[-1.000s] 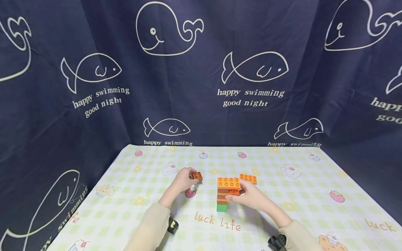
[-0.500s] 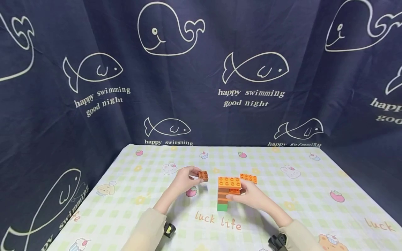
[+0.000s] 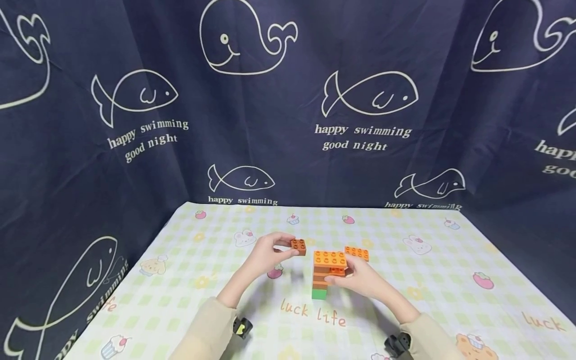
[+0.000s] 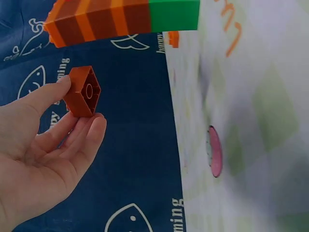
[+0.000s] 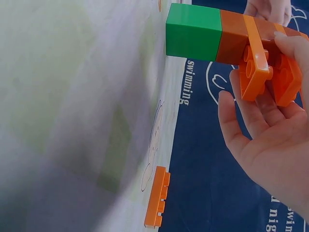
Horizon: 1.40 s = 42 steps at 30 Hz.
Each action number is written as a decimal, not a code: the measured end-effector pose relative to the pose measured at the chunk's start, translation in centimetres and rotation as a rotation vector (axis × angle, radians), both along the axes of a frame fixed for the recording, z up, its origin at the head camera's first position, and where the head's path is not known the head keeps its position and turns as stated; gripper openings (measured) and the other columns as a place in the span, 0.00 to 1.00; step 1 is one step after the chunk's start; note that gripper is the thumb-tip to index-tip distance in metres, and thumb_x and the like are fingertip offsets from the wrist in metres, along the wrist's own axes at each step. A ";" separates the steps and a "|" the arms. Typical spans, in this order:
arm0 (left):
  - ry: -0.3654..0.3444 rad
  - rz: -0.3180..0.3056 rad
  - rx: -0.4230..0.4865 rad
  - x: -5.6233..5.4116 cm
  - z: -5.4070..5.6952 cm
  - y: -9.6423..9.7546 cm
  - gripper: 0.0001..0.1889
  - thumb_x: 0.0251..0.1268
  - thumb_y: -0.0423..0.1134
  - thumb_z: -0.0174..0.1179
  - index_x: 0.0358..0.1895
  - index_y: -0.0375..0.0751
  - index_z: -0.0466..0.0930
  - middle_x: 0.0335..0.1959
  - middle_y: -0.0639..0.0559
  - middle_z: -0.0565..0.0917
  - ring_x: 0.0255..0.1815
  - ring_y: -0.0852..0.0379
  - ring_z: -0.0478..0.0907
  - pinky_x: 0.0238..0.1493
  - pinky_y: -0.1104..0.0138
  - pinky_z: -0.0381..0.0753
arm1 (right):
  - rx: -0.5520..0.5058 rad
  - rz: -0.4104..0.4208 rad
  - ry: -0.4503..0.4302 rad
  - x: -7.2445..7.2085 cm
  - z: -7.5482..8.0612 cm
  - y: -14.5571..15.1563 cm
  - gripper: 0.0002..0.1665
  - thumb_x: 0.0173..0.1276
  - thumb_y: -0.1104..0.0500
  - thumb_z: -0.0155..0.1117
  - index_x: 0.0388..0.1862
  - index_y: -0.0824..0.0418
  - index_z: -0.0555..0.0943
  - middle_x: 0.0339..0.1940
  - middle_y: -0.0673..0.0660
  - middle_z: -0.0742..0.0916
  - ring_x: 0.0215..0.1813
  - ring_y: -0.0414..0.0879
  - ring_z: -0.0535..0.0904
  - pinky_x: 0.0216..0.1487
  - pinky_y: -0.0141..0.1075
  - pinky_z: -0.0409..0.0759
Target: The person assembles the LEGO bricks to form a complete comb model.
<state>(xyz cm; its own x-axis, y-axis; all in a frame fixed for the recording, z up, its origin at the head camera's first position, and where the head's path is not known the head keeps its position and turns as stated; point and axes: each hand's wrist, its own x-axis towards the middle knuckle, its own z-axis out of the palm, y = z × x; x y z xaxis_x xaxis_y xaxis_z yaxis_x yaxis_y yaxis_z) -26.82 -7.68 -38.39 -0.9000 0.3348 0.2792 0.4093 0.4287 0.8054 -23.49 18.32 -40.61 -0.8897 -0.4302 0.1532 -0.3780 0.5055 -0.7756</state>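
Observation:
My left hand pinches a small brown toy brick between thumb and fingers, lifted off the table. In the left wrist view the hollow underside of the brown brick shows. Just to its right stands a brick tower, green at the base, then brown and orange layers, topped by a flat orange plate. My right hand grips the tower from its right side. In the right wrist view, the thumb lies on the tower, near orange plates that jut out with studs showing.
Behind my right hand a loose orange plate lies on the table. A checked cloth with printed cartoons covers the table. A dark blue curtain with fish drawings hangs behind and at the sides.
My left hand has lifted the brown brick from the table and carried it right, towards the tower. The right hand stays on the tower.

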 end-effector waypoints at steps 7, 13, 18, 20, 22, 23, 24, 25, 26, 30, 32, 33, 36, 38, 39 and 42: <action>0.036 0.010 0.048 0.3 1.0 0.4 0.22 0.57 0.45 0.66 0.53 0.40 0.78 0.45 0.46 0.84 0.45 0.53 0.82 0.42 0.69 0.83 | 0.003 -0.004 0.000 -0.1 0.1 0.0 0.30 0.58 0.47 0.69 0.54 0.61 0.76 0.44 0.55 0.86 0.38 0.37 0.80 0.41 0.30 0.79; 0.037 -0.019 0.112 0.8 1.6 0.8 0.24 0.57 0.43 0.66 0.57 0.40 0.76 0.45 0.45 0.84 0.45 0.52 0.82 0.43 0.71 0.83 | -0.001 -0.008 -0.017 -0.1 -0.1 0.0 0.29 0.58 0.48 0.69 0.54 0.62 0.76 0.44 0.55 0.86 0.38 0.37 0.80 0.40 0.29 0.79; 0.022 -0.055 0.140 1.2 2.1 1.3 0.20 0.55 0.41 0.67 0.52 0.39 0.79 0.47 0.46 0.84 0.45 0.52 0.83 0.41 0.74 0.83 | -0.001 -0.013 -0.018 -0.1 -0.1 0.0 0.29 0.58 0.47 0.69 0.54 0.62 0.76 0.43 0.55 0.86 0.38 0.38 0.80 0.40 0.29 0.79; 0.014 -0.065 0.155 1.4 2.3 1.6 0.19 0.54 0.41 0.68 0.50 0.39 0.80 0.47 0.46 0.84 0.44 0.52 0.83 0.41 0.74 0.83 | -0.002 -0.011 -0.013 -0.1 -0.1 0.0 0.29 0.58 0.47 0.69 0.53 0.62 0.76 0.44 0.55 0.86 0.38 0.38 0.80 0.40 0.29 0.79; 0.011 -0.077 0.166 1.6 2.5 1.9 0.19 0.54 0.41 0.68 0.49 0.38 0.80 0.46 0.45 0.84 0.44 0.52 0.83 0.41 0.74 0.83 | -0.002 -0.011 -0.010 -0.2 -0.1 0.0 0.29 0.58 0.47 0.69 0.53 0.62 0.77 0.44 0.55 0.86 0.38 0.38 0.80 0.40 0.29 0.79; 0.011 -0.083 0.169 1.6 2.6 2.0 0.19 0.54 0.41 0.68 0.49 0.38 0.80 0.46 0.45 0.84 0.44 0.52 0.83 0.41 0.74 0.83 | -0.002 -0.011 -0.007 -0.2 -0.1 0.0 0.29 0.58 0.47 0.69 0.53 0.62 0.77 0.44 0.55 0.86 0.38 0.38 0.80 0.40 0.29 0.79; 0.012 -0.089 0.170 1.7 2.6 2.1 0.18 0.55 0.40 0.68 0.49 0.38 0.80 0.46 0.45 0.84 0.45 0.52 0.83 0.42 0.74 0.83 | -0.002 -0.012 -0.004 -0.1 -0.1 0.0 0.29 0.58 0.47 0.69 0.53 0.62 0.77 0.44 0.55 0.86 0.38 0.37 0.80 0.40 0.29 0.79; 0.011 -0.096 0.171 1.7 2.7 2.2 0.19 0.55 0.40 0.68 0.49 0.37 0.80 0.46 0.45 0.84 0.45 0.52 0.83 0.42 0.74 0.82 | -0.005 -0.009 -0.002 -0.1 -0.1 0.0 0.28 0.58 0.47 0.69 0.53 0.62 0.77 0.44 0.55 0.86 0.38 0.37 0.80 0.40 0.29 0.79; 0.013 -0.101 0.168 1.8 2.7 2.3 0.19 0.55 0.40 0.68 0.49 0.37 0.80 0.46 0.45 0.84 0.45 0.52 0.83 0.43 0.74 0.82 | -0.007 -0.007 0.001 -0.1 -0.1 0.0 0.28 0.58 0.48 0.69 0.52 0.62 0.77 0.44 0.55 0.86 0.38 0.37 0.80 0.41 0.29 0.79; 0.001 -0.127 0.155 2.0 2.8 2.7 0.19 0.56 0.40 0.67 0.50 0.37 0.80 0.47 0.46 0.84 0.47 0.52 0.82 0.46 0.74 0.81 | -0.019 0.008 0.006 -0.1 -0.1 -0.1 0.27 0.58 0.48 0.69 0.52 0.62 0.77 0.44 0.55 0.86 0.38 0.36 0.80 0.41 0.30 0.80; -0.006 -0.137 0.147 2.1 2.8 2.9 0.19 0.56 0.40 0.67 0.51 0.38 0.80 0.48 0.46 0.84 0.47 0.52 0.82 0.47 0.73 0.81 | -0.025 0.016 0.005 0.0 -0.1 -0.1 0.27 0.59 0.48 0.69 0.53 0.62 0.77 0.43 0.55 0.86 0.38 0.36 0.80 0.41 0.30 0.80; -0.010 -0.141 0.143 2.2 2.8 2.9 0.19 0.56 0.40 0.67 0.51 0.38 0.80 0.48 0.47 0.84 0.47 0.52 0.82 0.48 0.72 0.81 | -0.027 0.018 0.004 0.0 -0.1 -0.1 0.28 0.59 0.48 0.69 0.53 0.61 0.77 0.44 0.55 0.86 0.38 0.36 0.80 0.41 0.30 0.80; -0.010 -0.141 0.122 2.3 2.8 3.1 0.19 0.56 0.41 0.67 0.51 0.40 0.80 0.48 0.47 0.84 0.47 0.52 0.82 0.50 0.68 0.81 | -0.028 0.023 0.012 0.0 0.0 -0.1 0.28 0.58 0.48 0.69 0.54 0.61 0.77 0.44 0.55 0.86 0.39 0.35 0.80 0.41 0.30 0.80; -0.010 -0.144 0.118 2.3 2.7 3.2 0.20 0.55 0.41 0.67 0.51 0.39 0.80 0.48 0.47 0.84 0.48 0.51 0.82 0.52 0.64 0.81 | -0.026 0.022 0.014 0.0 0.0 0.0 0.27 0.58 0.48 0.69 0.53 0.61 0.77 0.43 0.55 0.86 0.38 0.35 0.80 0.41 0.30 0.80; -0.010 -0.148 0.119 2.3 2.7 3.3 0.20 0.55 0.41 0.67 0.51 0.39 0.80 0.47 0.46 0.84 0.48 0.49 0.82 0.53 0.61 0.81 | -0.023 0.021 0.014 0.0 0.0 0.0 0.27 0.58 0.48 0.69 0.53 0.61 0.77 0.43 0.55 0.86 0.38 0.35 0.80 0.41 0.30 0.80; -0.015 -0.162 0.124 2.3 2.5 3.4 0.20 0.56 0.41 0.67 0.51 0.37 0.79 0.46 0.45 0.84 0.47 0.47 0.82 0.53 0.57 0.80 | -0.018 0.018 0.007 -0.1 -0.1 0.0 0.27 0.59 0.48 0.68 0.52 0.61 0.78 0.43 0.55 0.86 0.37 0.36 0.80 0.40 0.31 0.80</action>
<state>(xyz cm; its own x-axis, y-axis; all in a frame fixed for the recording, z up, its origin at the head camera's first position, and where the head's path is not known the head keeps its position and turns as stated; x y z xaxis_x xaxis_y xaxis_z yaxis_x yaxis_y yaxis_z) -24.54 -4.32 -35.94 -0.8417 0.4393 0.3141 0.4522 0.2554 0.8546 -23.55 18.37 -40.69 -0.8807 -0.4434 0.1669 -0.3922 0.4847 -0.7818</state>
